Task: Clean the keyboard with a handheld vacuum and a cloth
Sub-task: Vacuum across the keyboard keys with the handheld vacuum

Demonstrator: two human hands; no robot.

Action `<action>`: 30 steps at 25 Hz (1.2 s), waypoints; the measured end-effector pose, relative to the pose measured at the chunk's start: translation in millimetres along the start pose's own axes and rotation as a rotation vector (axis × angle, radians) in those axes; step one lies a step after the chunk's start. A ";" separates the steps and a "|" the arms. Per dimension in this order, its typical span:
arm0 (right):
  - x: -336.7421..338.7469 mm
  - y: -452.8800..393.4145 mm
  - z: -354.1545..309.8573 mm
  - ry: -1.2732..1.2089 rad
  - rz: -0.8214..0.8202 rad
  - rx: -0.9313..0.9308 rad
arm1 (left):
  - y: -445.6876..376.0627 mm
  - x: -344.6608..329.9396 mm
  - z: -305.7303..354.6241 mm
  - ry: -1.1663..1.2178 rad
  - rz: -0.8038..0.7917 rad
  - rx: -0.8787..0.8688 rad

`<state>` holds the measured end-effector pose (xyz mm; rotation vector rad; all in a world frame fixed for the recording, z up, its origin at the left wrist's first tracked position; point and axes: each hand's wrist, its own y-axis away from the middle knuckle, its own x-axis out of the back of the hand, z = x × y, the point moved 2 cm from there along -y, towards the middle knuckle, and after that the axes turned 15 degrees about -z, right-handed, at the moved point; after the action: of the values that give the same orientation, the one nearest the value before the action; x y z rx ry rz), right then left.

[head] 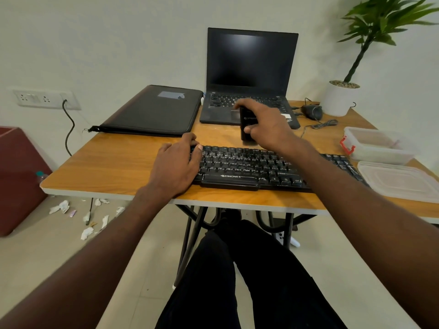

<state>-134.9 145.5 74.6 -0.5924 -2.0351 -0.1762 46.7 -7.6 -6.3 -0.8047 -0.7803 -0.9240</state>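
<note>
A black keyboard [251, 168] lies near the front edge of the wooden table [118, 167]. My left hand [177, 165] rests flat on its left end, fingers spread over the corner. My right hand [266, 124] grips a black handheld vacuum [247, 127], held upright with its lower end just above the keyboard's top row. No cloth is in view.
An open black laptop [249, 77] stands behind the keyboard, with a black folder [154, 110] to its left. A mouse with cable [312, 111] and a potted plant [342, 96] sit at the right rear. A plastic box [377, 144] and its lid [399, 180] lie at the right. Paper scraps [88, 214] litter the floor.
</note>
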 end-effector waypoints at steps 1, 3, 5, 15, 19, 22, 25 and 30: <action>-0.2 0.8 -1.1 -0.027 -0.013 0.025 | 0.3 0.4 -0.2 0.000 0.002 0.005; -5.2 2.9 -4.8 0.061 -0.090 0.047 | 0.7 0.4 -0.2 -0.010 0.002 0.012; -2.0 1.7 -2.3 0.209 -0.100 -0.023 | 0.6 -1.0 0.1 -0.030 -0.002 0.008; 5.5 4.5 -9.8 0.242 -0.109 -0.045 | -0.7 -1.6 0.0 -0.048 -0.006 0.016; 0.1 11.2 -6.3 0.147 -0.153 -0.009 | 0.1 -0.6 0.5 -0.047 -0.004 0.028; 11.4 9.7 -0.2 0.229 -0.016 -0.139 | 1.2 0.2 2.3 -0.048 -0.008 0.046; 6.3 11.0 0.5 -0.089 0.031 -0.051 | 2.2 2.7 5.1 -0.074 -0.021 0.055; 5.0 13.2 7.7 -0.218 -0.060 -0.045 | -5.4 -2.9 34.0 -0.148 0.015 0.074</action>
<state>-136.6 161.4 73.4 -0.6001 -2.2666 -0.2005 33.2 20.5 8.8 -0.8199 -0.9308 -0.8237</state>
